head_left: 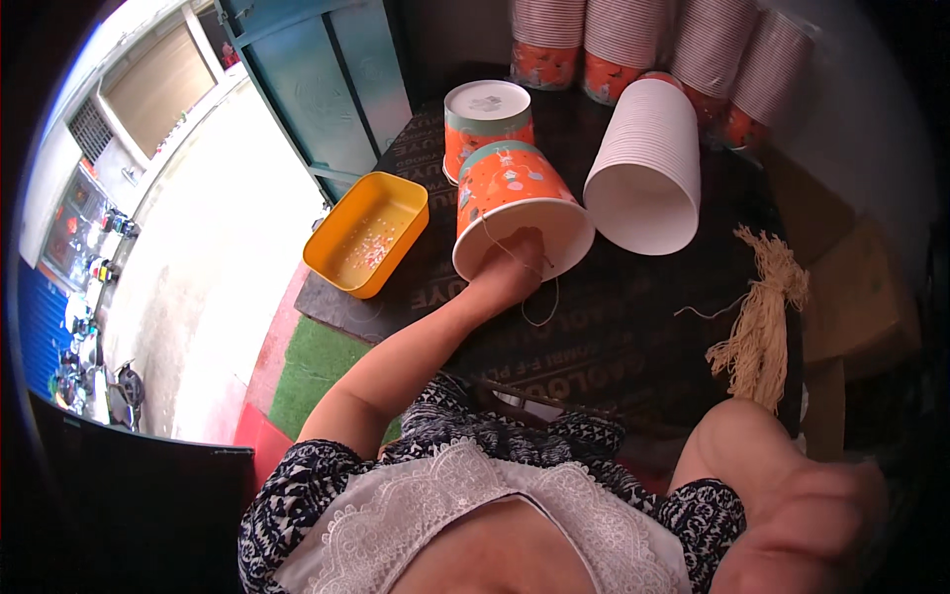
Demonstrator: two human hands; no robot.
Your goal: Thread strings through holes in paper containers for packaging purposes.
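At the far left a pale floor [213, 247] runs past a blue-green door [327, 79], and just beside the door's foot a yellow tray [341, 259] sits on the corner of a dark board [614, 327], with small white and pink bits scattered in its bottom. Next along, an orange paper tub [487, 124] stands upside down, its white base facing up. Just in front of it a second orange tub [510, 193] lies on its side with its white mouth turned toward the person. The left hand [510, 272] is pushed into that mouth, fingers hidden inside, so how far it is closed cannot be told; a thin string [539, 297] loops out from the hand and hangs over the tub's rim onto the board. To the right of the tub a stack of plain white cups [643, 168] lies on its side, open end toward the person, near the tub's rim but not clearly touching it. Behind, along the wall, more stacks of cups [633, 40] lean, ribbed white with orange bottoms. Farther right a bundle of pale string [762, 317] lies on the board's edge, frayed ends spread. At the lower right the right hand [811, 525] is close to the camera and blurred, well apart from the tub; whether it is open or holds anything cannot be told.
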